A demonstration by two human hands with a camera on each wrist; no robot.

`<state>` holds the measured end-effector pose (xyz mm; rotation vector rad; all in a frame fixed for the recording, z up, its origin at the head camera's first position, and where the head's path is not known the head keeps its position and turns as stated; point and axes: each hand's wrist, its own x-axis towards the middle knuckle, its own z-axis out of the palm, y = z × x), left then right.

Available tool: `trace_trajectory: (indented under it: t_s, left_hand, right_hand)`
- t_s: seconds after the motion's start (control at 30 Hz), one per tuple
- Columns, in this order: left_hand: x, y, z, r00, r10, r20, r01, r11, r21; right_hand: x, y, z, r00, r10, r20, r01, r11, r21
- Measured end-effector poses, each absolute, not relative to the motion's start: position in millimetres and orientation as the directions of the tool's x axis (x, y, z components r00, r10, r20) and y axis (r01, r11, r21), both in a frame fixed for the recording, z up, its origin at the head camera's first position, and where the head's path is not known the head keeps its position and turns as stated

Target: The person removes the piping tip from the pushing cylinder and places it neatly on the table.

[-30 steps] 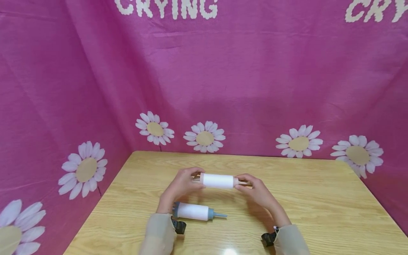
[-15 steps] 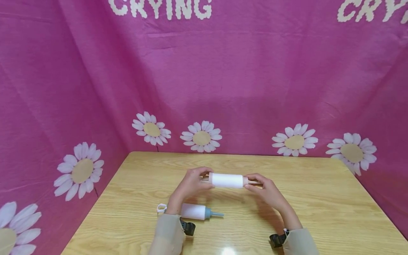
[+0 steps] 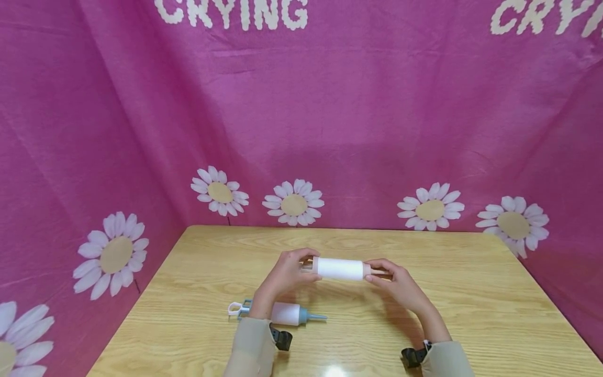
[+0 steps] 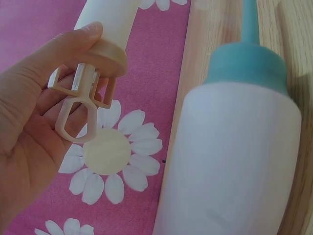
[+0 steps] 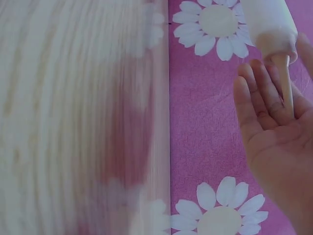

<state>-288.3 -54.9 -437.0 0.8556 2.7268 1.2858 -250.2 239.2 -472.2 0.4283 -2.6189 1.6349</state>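
Observation:
A syringe (image 3: 340,268) with a white barrel and beige ends lies level across both hands, above the table. My left hand (image 3: 288,272) grips its handle-end collar between thumb and fingers; in the left wrist view, a pale plunger ring (image 4: 77,120) hangs below that collar. At the other end my right hand (image 3: 400,285) pinches the nozzle-end cap with thumb and fingertips. The beige nozzle (image 5: 284,85) points into the right palm in the right wrist view. Beneath the left wrist lies a second syringe (image 3: 285,313), white with blue-green ends, partly hidden by that forearm.
A wooden table (image 3: 188,293) carries the second syringe, whose white ring handle (image 3: 234,309) points left. Behind and to the left hangs a pink cloth (image 3: 330,115) printed with daisies and lettering. Each wrist wears a black camera (image 3: 282,340).
Both hands have shifted a little to the right with the beige-ended syringe between them. More of the second syringe's handle end now shows left of the left wrist.

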Motion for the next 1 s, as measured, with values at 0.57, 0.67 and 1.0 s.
trace_trajectory:
  t_s: [0.57,0.67,1.0]
  left_hand:
    - [-286.9,-54.4,-436.3,-0.834,0.488,0.256,0.516,0.529,0.673]
    - [-286.4,-54.2,-434.9,-0.832,0.488,0.264,0.525,0.54,0.658]
    - [-286.2,-58.4,-431.6,-0.845,0.471,0.253,0.502,0.537,0.678]
  right_hand:
    - [-261.7,240.6,-468.9,-0.968,-0.252,0.022,-0.118,0.373,-0.92]
    - [-260.8,240.0,-469.6,-0.968,-0.246,0.045,-0.142,0.393,-0.908]
    - [-256.0,232.6,-468.8,-0.952,-0.186,0.241,-0.3,0.428,-0.853]
